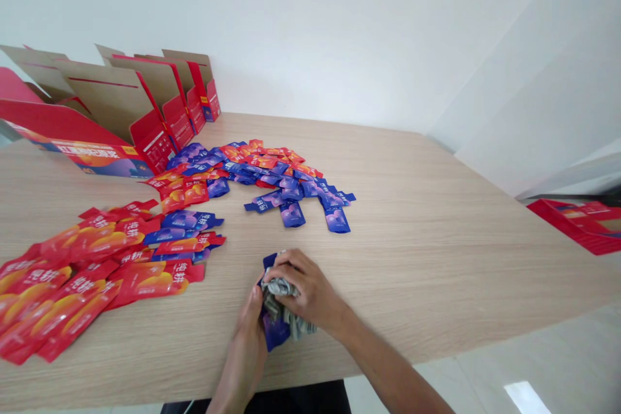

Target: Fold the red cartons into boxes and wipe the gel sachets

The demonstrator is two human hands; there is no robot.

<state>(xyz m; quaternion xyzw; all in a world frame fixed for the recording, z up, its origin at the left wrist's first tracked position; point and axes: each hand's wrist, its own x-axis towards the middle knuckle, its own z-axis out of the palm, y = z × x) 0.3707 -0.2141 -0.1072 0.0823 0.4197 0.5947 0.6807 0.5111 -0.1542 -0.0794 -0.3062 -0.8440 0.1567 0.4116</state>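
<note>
Near the front edge of the wooden table, my left hand (249, 330) grips a dark blue pouch (277, 335) along its left side. Fingers curled, my right hand (310, 288) presses a crumpled grey patterned cloth (301, 326) against the face of that pouch. The cloth covers much of the pouch's middle. Beyond my hands lie loose small blue pouches (292, 214) mixed with small orange-red sachets (252, 150). To the left is a heap of larger red pouches (155, 279) with orange fruit printed on them, some blue ones among them.
Several open red cardboard boxes (150, 136) stand at the back left, flaps raised. A white wall (330, 32) borders the far side of the table (436, 259). Off the table's right edge is a red box (577, 226), partly cut off by the frame.
</note>
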